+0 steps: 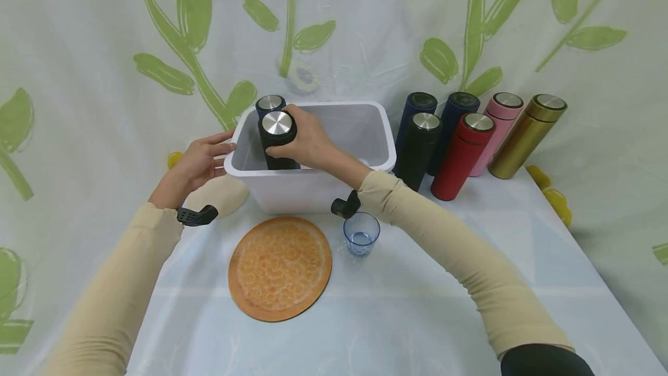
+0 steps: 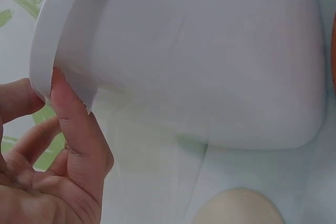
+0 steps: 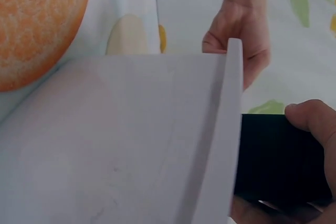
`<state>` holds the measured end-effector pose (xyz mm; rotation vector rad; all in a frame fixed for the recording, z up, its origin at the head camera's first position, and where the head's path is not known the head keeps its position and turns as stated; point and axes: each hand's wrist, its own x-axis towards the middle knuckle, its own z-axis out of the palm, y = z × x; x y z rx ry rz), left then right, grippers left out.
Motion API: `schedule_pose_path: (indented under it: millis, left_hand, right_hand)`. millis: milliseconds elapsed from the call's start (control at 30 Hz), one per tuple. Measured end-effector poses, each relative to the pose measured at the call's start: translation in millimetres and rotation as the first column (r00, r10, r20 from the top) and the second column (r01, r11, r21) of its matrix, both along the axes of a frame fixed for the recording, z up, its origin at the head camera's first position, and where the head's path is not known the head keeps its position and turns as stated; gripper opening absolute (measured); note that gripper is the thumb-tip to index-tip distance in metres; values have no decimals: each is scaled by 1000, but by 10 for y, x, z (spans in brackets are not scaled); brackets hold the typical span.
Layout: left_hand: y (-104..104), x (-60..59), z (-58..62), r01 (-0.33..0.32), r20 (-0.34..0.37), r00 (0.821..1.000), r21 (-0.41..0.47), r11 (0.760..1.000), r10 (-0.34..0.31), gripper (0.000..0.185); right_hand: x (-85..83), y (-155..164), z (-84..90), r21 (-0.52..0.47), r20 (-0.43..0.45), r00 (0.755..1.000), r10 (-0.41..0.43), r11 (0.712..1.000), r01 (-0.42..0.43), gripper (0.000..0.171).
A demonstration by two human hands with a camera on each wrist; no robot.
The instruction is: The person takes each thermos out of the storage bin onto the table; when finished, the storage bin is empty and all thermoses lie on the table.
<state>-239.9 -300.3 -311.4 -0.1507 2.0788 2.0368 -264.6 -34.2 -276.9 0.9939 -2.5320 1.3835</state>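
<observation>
Three views examined. Head view: right hand (image 1: 305, 138) wrapped around black steel-capped flask (image 1: 278, 138), fingers curled on its upper body, flask upright and partly inside white plastic bin (image 1: 313, 187) at the bin's near-left corner. Second flask, dark blue (image 1: 270, 104), standing just behind those fingers, inside the bin. Left hand (image 1: 200, 161) set against the bin's left rim, fingers extended and loosely spread, nothing clasped. Below the right wrist: clear drinking glass (image 1: 361, 234) and round orange-patterned mat (image 1: 280, 267) on the cloth-covered table (image 1: 417, 318). Well to the right of the right hand: row of six flasks (image 1: 472, 138) in navy, black, red, pink and gold, standing beside the bin.

Left wrist view: fingers (image 2: 73, 124) straight, one fingertip tucked under the bin's rim (image 2: 44, 51), thumb resting on the rim's outer edge; bin wall filling the frame.

Right wrist view: thumb (image 3: 312, 124) pressed on the black flask (image 3: 278, 156) just past the bin's rim; left hand (image 3: 239, 30) visible at the far side of the bin; edge of the orange mat (image 3: 37, 19) at upper left.
</observation>
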Motion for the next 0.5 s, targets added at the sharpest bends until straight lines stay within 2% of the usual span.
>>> schedule_pose_path:
  millis: [267,500]
  left_hand:
    - [-13,6,20,-4,2,1000,-10,1000,4,63]
    - [-6,4,16,3,7,1000,-26,1000,-3,63]
  right_hand:
    - [156,197,110,-131,-40,999,15,991,-20,61]
    - [286,423,175,-212,-103,994,-21,977,-2,63]
